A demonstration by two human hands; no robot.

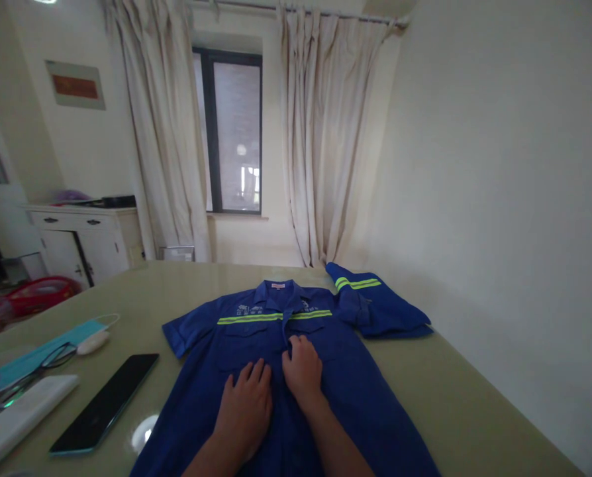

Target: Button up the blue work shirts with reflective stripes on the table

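A blue short-sleeved work shirt (249, 338) lies front up on the table, collar away from me. A yellow-green reflective stripe crosses its chest. My left hand (246, 404) rests on the shirt's left front panel, just below the pocket, palm down with the fingers apart. Beside it, my right hand (304, 372) is at the front placket, its fingers bent and closed on the shirt's edge. The fingertips' exact hold is partly hidden. Next to the right sleeve lies a folded blue garment (390, 308) with the same kind of stripe.
On the left of the table (177, 281) are a black phone (106, 403), a white bar-shaped object (25, 421), glasses (57, 356), a blue face mask (52, 350) and a white rounded object (93, 342). A wall (504, 218) borders the table's right side. Beyond stand a white cabinet (97, 242) and curtains (320, 132).
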